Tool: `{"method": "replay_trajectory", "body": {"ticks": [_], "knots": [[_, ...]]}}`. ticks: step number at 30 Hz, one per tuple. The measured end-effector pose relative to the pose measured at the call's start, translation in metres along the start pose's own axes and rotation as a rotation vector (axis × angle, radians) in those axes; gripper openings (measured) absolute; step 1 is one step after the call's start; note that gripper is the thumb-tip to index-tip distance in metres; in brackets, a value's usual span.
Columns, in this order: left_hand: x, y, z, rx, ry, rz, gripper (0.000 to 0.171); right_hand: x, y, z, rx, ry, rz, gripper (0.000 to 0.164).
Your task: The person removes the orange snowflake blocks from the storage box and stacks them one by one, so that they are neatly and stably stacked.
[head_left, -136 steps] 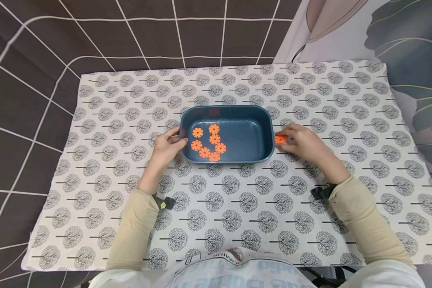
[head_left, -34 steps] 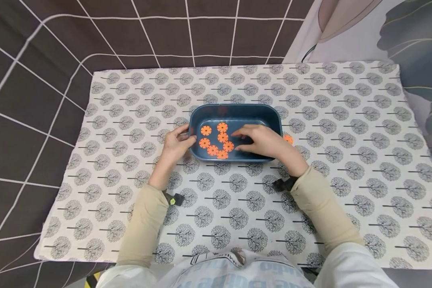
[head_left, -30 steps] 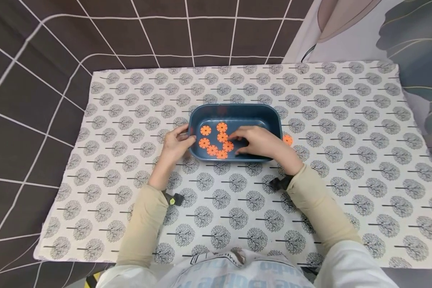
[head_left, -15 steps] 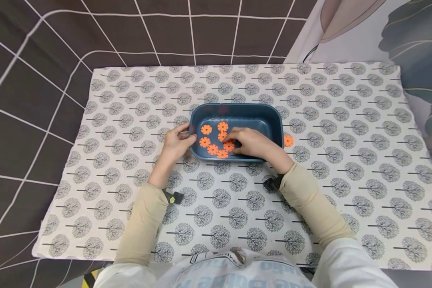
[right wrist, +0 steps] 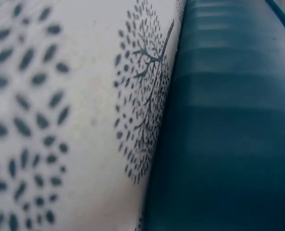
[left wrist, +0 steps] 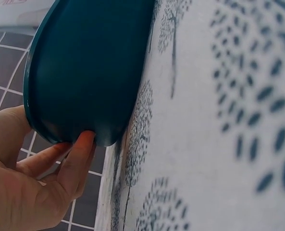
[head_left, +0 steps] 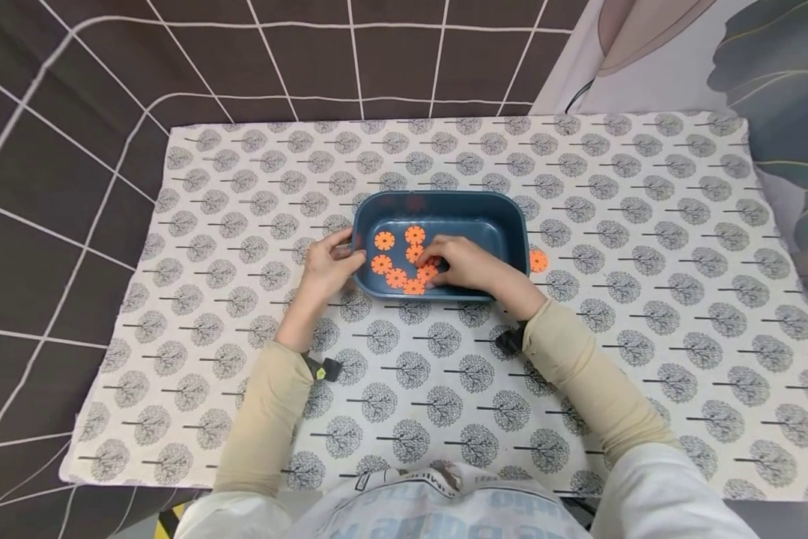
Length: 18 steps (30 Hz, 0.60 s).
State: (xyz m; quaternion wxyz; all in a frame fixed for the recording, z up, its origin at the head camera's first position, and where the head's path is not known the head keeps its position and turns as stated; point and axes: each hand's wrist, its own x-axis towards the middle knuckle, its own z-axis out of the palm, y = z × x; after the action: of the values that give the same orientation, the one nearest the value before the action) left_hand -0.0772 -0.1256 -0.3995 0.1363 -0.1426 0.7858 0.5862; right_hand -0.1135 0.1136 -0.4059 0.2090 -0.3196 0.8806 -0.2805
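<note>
A dark blue rectangular tub [head_left: 440, 294] sits on the patterned cloth in the head view. My left hand [head_left: 328, 268] grips its left end, thumb over the rim and fingers against the outer wall, as the left wrist view also shows the hand [left wrist: 46, 187] on the tub [left wrist: 84, 72]. Flat orange notched discs lie on the tub floor, one alone [head_left: 384, 240] and several in a curved row [head_left: 396, 278]. My right hand [head_left: 467, 263] reaches inside, its thumb and fingers pinching an orange notched disc [head_left: 427, 271] in that row and partly covering it. The right wrist view shows only the tub wall [right wrist: 229, 120] and cloth.
Another orange disc [head_left: 538, 260] lies on the cloth just outside the tub's right end. The white tree-print cloth [head_left: 404, 374] covers the table. A dark wall covering with white lines [head_left: 296, 67] rises behind, and a patterned curtain [head_left: 774, 90] hangs at the right.
My right hand put an orange disc down outside the tub's right end, then moved left into the tub and closed on a disc in the row. My left hand stays at the tub's left end.
</note>
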Motion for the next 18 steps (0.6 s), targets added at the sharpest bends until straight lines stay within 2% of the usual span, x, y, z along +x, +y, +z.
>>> {"method": "replay_trajectory", "body": {"ticks": [8, 14, 18], "knots": [[-0.0017, -0.0006, 0.0002, 0.009, 0.008, 0.009, 0.055, 0.0024, 0.0008, 0.0018, 0.008, -0.005, 0.032, 0.032], [-0.0017, -0.0009, 0.0005, 0.009, 0.013, 0.023, 0.054, 0.0002, -0.0011, 0.0021, 0.030, 0.006, 0.010, 0.031], [-0.0007, -0.0022, 0.0008, 0.026, 0.017, 0.027, 0.055, -0.0016, -0.0018, 0.0022, 0.004, 0.009, -0.012, 0.032]]}}
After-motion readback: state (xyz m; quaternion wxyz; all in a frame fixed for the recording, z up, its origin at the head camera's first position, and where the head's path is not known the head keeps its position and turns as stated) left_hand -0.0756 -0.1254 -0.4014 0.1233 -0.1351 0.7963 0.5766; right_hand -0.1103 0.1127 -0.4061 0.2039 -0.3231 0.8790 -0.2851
